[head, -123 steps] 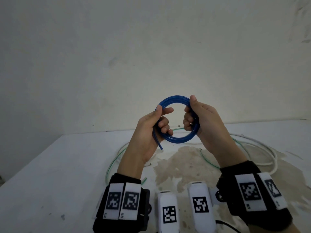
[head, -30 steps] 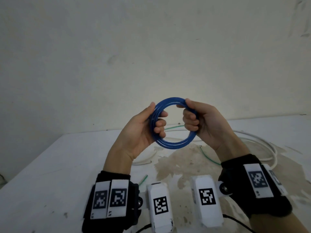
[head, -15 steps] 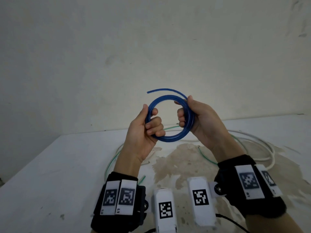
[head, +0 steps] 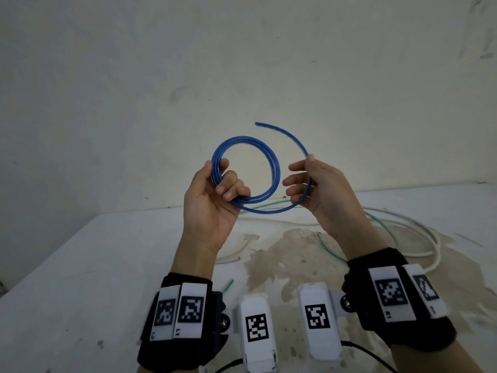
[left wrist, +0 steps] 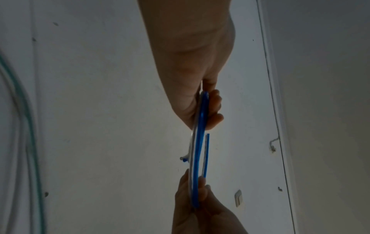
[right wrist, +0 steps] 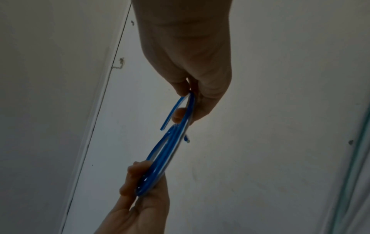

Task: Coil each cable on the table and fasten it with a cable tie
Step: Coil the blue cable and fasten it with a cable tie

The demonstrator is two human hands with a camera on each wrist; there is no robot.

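Holding blue cable coil above tabletop, left hand grips loops; right hand pinches loose tail beside.

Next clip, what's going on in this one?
A person is coiling a blue cable in the air above a table. The left hand grips the finished loops, while the right hand holds the outer strand, whose loose end sticks up free. No cable tie is on the coil. A white cable and a green cable lie uncoiled on the table.
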